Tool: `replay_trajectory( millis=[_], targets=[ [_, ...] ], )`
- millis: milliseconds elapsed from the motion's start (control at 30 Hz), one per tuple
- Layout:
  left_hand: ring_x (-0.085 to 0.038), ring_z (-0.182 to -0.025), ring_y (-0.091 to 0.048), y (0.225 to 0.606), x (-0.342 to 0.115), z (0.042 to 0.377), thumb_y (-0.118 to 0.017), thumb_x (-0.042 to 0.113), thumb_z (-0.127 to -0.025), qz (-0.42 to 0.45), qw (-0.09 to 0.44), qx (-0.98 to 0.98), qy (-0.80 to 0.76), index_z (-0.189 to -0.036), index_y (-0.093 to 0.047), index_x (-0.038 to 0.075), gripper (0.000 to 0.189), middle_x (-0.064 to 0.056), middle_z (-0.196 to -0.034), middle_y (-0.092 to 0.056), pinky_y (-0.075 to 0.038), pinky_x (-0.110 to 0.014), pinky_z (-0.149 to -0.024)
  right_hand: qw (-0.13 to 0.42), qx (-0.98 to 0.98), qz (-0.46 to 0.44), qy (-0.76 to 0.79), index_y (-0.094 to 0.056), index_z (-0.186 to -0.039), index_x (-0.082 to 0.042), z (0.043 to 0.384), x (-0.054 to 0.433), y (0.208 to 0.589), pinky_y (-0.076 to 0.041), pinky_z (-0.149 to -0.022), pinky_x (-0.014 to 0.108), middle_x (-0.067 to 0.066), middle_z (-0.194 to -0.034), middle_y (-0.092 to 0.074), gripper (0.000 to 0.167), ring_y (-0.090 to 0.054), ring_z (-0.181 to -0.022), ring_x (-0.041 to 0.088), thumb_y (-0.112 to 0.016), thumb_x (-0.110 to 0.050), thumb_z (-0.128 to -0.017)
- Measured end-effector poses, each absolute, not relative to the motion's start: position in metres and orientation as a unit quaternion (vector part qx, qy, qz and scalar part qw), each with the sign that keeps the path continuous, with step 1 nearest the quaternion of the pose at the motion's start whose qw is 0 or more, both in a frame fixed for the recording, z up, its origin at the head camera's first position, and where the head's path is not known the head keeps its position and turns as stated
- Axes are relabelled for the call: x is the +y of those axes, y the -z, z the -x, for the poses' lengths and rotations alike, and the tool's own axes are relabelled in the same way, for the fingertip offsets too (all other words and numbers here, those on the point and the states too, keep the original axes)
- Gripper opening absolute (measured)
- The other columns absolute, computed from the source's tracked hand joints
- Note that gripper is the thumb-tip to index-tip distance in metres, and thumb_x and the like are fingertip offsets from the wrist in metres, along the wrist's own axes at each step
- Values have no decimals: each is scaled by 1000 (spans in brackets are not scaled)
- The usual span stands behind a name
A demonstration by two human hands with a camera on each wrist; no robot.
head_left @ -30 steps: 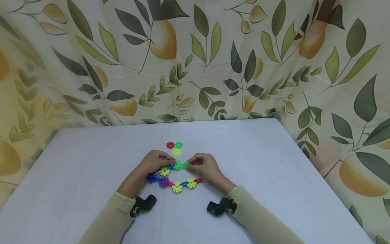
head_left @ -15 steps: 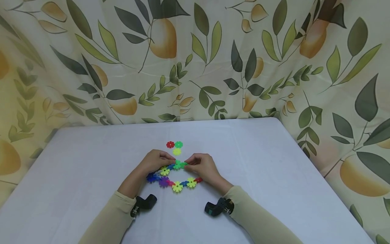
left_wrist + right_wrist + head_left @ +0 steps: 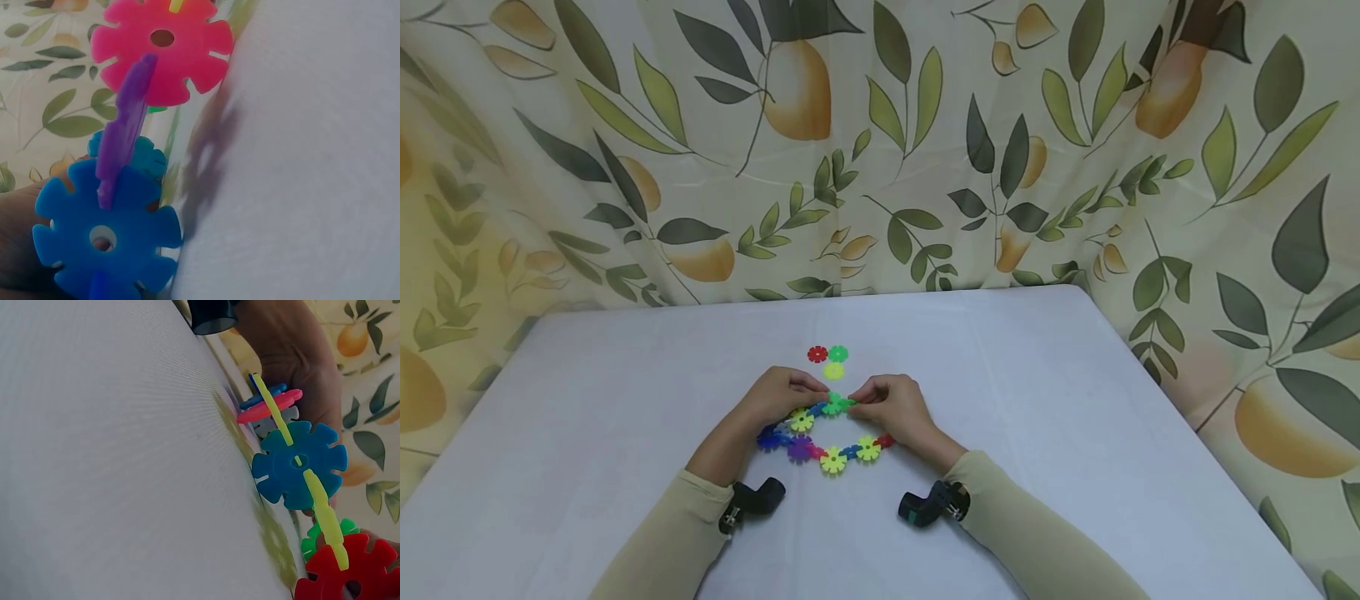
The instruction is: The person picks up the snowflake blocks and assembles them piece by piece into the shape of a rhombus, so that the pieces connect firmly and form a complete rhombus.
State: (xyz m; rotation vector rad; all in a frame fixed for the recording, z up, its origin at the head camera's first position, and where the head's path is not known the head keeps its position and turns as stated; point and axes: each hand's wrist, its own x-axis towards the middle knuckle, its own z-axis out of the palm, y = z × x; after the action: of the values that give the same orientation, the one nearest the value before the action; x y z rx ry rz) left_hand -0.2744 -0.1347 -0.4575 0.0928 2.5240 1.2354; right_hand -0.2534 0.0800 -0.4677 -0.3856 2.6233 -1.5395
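Note:
A curved chain of interlocking flower-shaped discs lies on the table, with a purple disc (image 3: 800, 449), a yellow disc (image 3: 833, 461) and a red disc (image 3: 886, 440) along its near side. At its far side, my left hand (image 3: 781, 394) pinches the chain beside a green disc (image 3: 835, 404). My right hand (image 3: 895, 407) pinches a second green disc against the first one's right edge; fingers partly cover it. In the left wrist view a pink disc (image 3: 203, 53) and a blue disc (image 3: 147, 231) show close up. The right wrist view has a blue disc (image 3: 275, 465) and a red disc (image 3: 375, 553).
Beyond the hands lie a loose red disc (image 3: 817, 354), a loose green disc (image 3: 838, 354) and a loose yellow disc (image 3: 834, 371). White cloth covers the table (image 3: 1037, 375). A leaf-patterned curtain (image 3: 880, 192) hangs behind its far edge.
My right hand has moved left, bringing its green disc from a small gap away to meet the green disc at the chain's end. My left hand has stayed nearly still.

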Motion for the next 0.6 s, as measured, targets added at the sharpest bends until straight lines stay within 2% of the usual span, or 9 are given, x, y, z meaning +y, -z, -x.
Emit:
replay_trajectory(
  millis=[367, 600],
  targets=[
    [-10, -83, -62, 456, -134, 273, -74, 24, -89, -37, 167, 885, -432, -97, -78, 13, 14, 3, -93, -74, -50, -27, -79, 46, 851, 124, 509, -77, -83, -11, 254, 78, 467, -53, -66, 22, -1, -77, -73, 10, -65, -70, 7, -84, -11, -77],
    [-11, -89, -63, 453, -137, 274, -72, 27, -90, -44, 180, 887, -424, -100, -77, 14, 17, 2, -98, -74, -51, -34, -87, 55, 857, 127, 497, -76, -87, -14, 255, 80, 470, -54, -70, 23, -4, -80, -72, 12, -65, -73, 7, -83, -13, -78]
  ],
)
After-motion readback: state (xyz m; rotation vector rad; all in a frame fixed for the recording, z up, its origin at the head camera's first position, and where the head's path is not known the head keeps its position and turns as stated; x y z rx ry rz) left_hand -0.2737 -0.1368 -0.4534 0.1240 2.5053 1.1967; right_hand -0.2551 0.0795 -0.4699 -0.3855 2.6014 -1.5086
